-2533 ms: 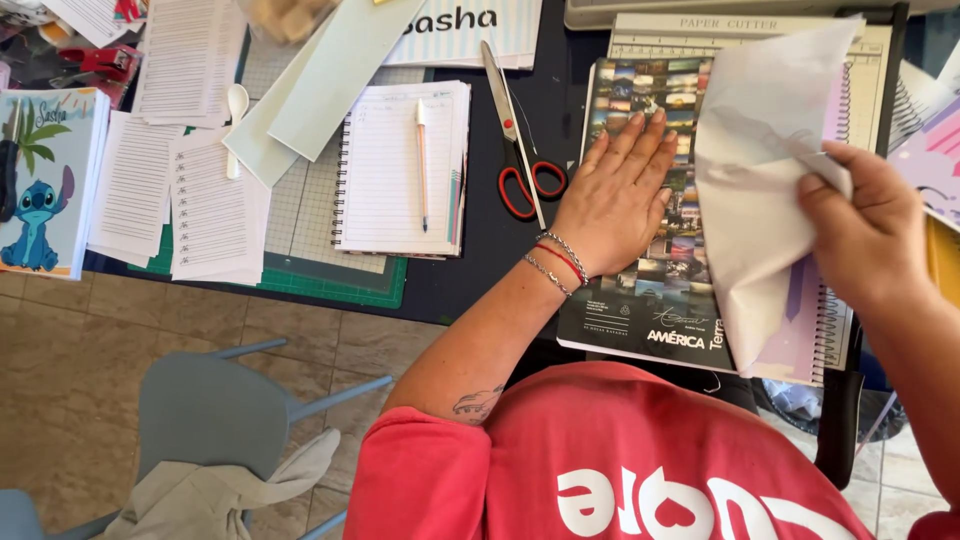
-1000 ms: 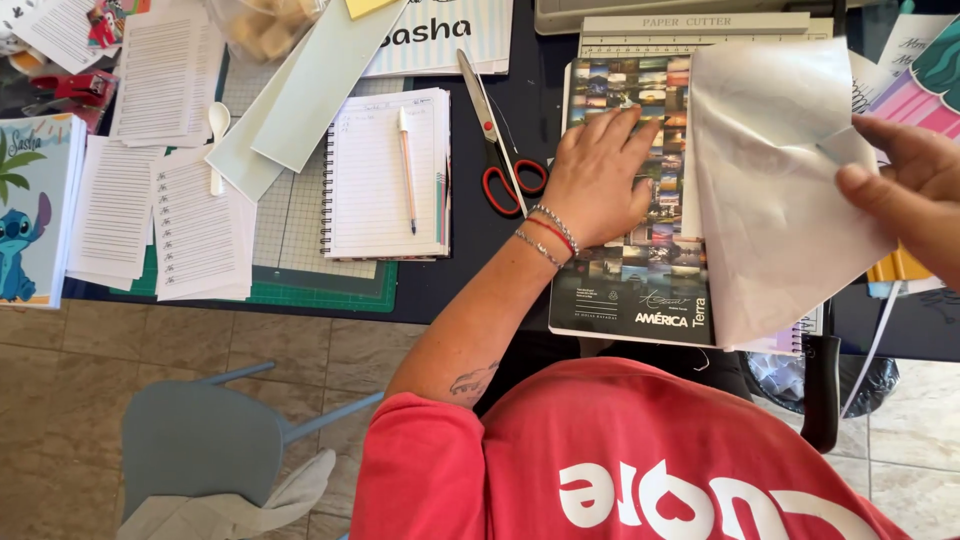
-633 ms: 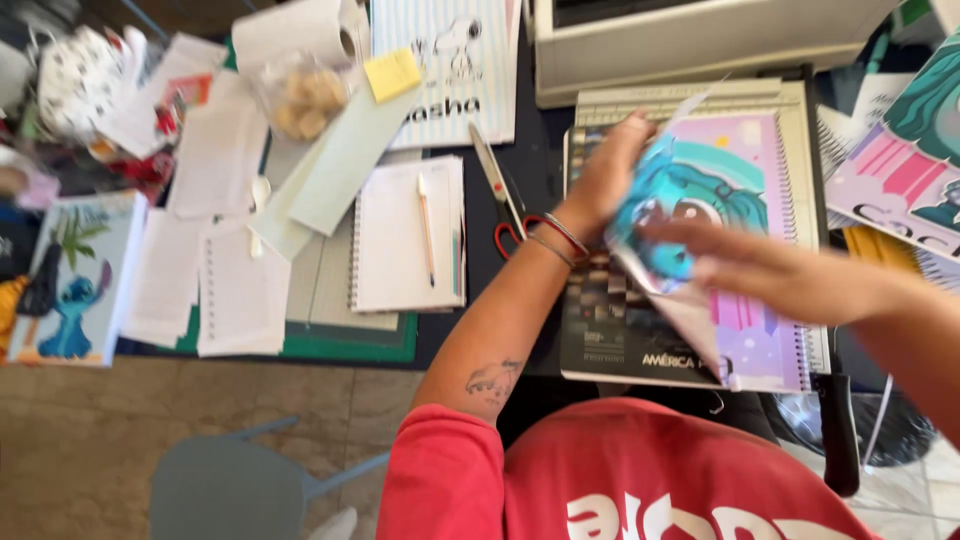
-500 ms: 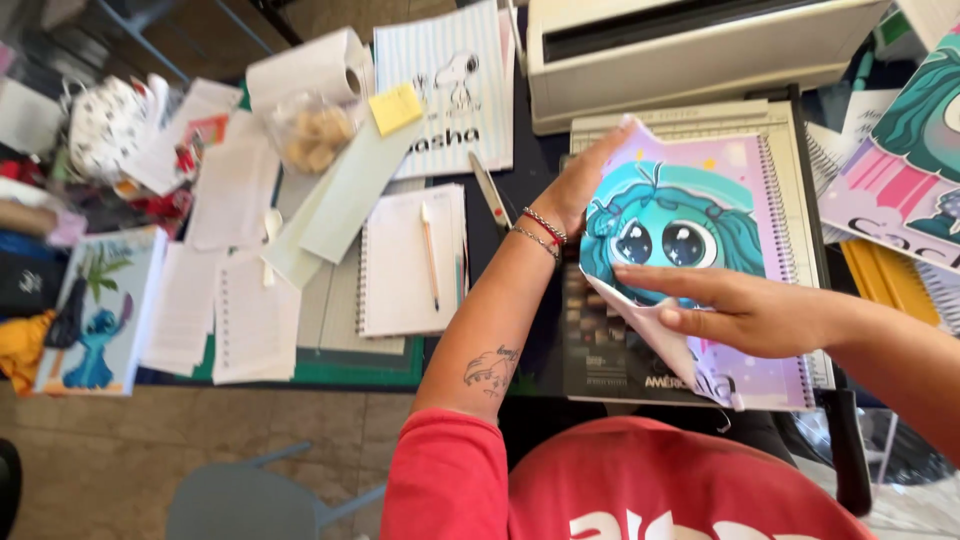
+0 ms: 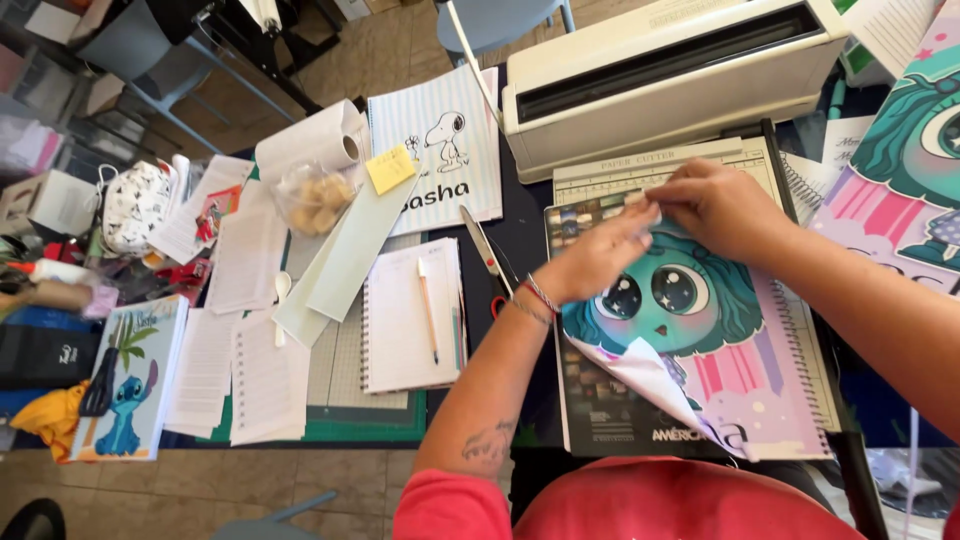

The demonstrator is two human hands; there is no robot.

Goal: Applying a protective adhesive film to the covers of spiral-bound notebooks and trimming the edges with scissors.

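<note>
A printed sheet (image 5: 700,310) showing a teal big-eyed cartoon character lies face up on a dark photo-covered spiral notebook (image 5: 600,405). Its lower left corner curls up and shows a white underside. My left hand (image 5: 600,258) and my right hand (image 5: 715,205) meet at the sheet's top edge. Both pinch that edge with their fingertips. The left wrist wears several bracelets. A paper cutter (image 5: 650,168) with a ruled board lies under the notebook, just beyond my fingers.
A white machine (image 5: 680,60) stands behind the cutter. Red-handled scissors (image 5: 484,250), a spiral notepad (image 5: 400,330) with a pen, a green cutting mat (image 5: 350,420), loose lined sheets and a striped cover (image 5: 440,150) lie left. Another teal print (image 5: 900,170) is at right.
The sheet was turned from its white back to its printed face and laid on the dark notebook. Both hands moved up to its top edge. The view tilted toward the desk's far side.
</note>
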